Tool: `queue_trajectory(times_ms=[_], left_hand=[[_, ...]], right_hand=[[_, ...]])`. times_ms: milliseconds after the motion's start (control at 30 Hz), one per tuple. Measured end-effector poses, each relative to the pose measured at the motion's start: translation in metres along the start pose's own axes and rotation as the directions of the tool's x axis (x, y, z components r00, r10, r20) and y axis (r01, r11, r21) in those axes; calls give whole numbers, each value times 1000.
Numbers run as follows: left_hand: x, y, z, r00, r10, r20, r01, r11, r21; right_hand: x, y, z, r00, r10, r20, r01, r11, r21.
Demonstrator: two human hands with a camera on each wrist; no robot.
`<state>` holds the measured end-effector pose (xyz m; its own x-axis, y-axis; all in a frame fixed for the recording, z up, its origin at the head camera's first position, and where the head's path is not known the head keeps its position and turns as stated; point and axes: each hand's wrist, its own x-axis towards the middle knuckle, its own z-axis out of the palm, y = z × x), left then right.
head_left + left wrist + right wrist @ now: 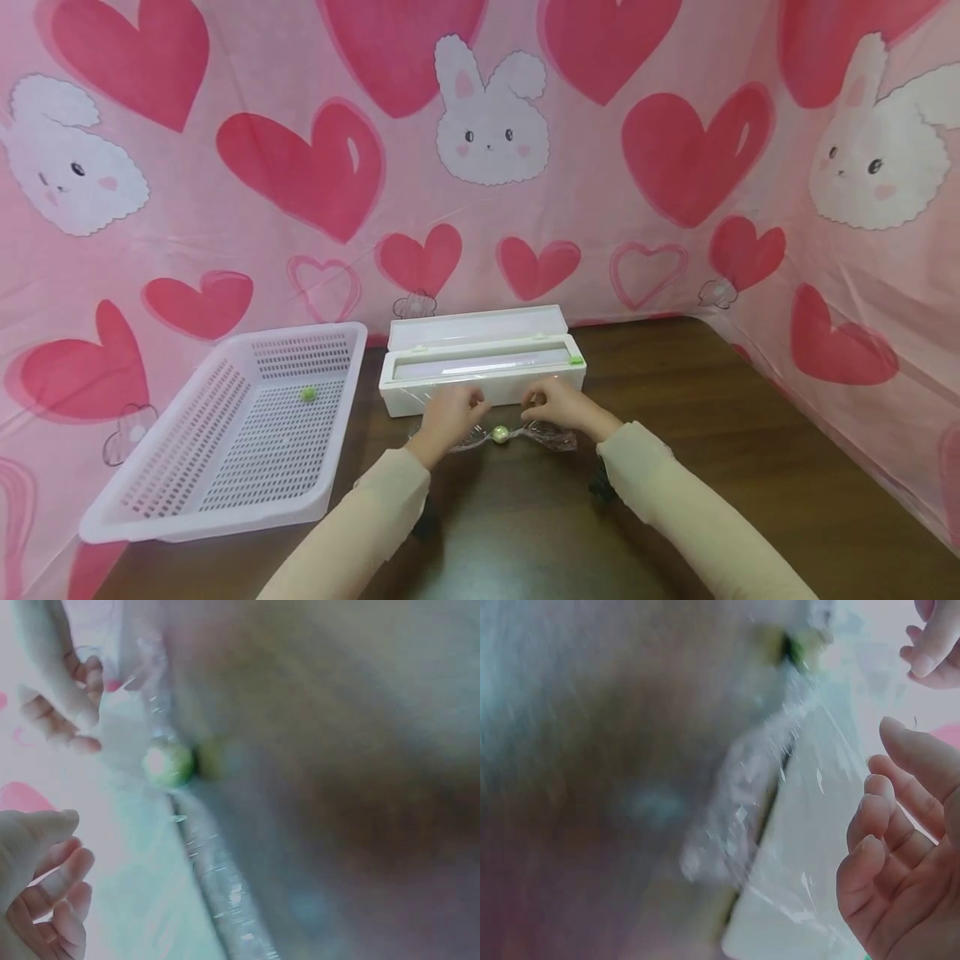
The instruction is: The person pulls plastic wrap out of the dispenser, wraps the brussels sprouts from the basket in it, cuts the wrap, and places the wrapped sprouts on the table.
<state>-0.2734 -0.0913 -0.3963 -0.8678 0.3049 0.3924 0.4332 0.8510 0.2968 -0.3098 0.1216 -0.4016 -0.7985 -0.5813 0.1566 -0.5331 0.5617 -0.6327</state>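
Note:
A small round green thing (pixel 500 434) lies in clear cling film on the table in front of the white film box (pixel 487 388). The cling film (pixel 551 436) is bunched and twisted on both sides of it, spreading into crinkled ends. My left hand (pixel 453 414) hovers at the box's front, left of the green thing, fingers loosely bent and holding nothing. Opposite it, my right hand (pixel 564 406) is likewise loosely curved, a gap showing between thumb and fingers in the right wrist view. Clear film also shows over the box's front (pixel 795 847) there.
To the left stands a white perforated basket (pixel 348 358) with another small green thing (pixel 308 393) inside. The box's lid (pixel 480 327) is raised at the back, and a green slider (pixel 576 361) sits at its right end. A heart-patterned cloth (pixel 487 208) hangs behind the table (pixel 712 450).

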Motion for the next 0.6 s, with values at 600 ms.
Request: queue_trajectory(times_ms=[600], left_hand=[[34,22,-12,1000,6,-25,-6,1000,-16]], right_hand=[[-5,5,-49,983,-15,-182,0,997,-82]])
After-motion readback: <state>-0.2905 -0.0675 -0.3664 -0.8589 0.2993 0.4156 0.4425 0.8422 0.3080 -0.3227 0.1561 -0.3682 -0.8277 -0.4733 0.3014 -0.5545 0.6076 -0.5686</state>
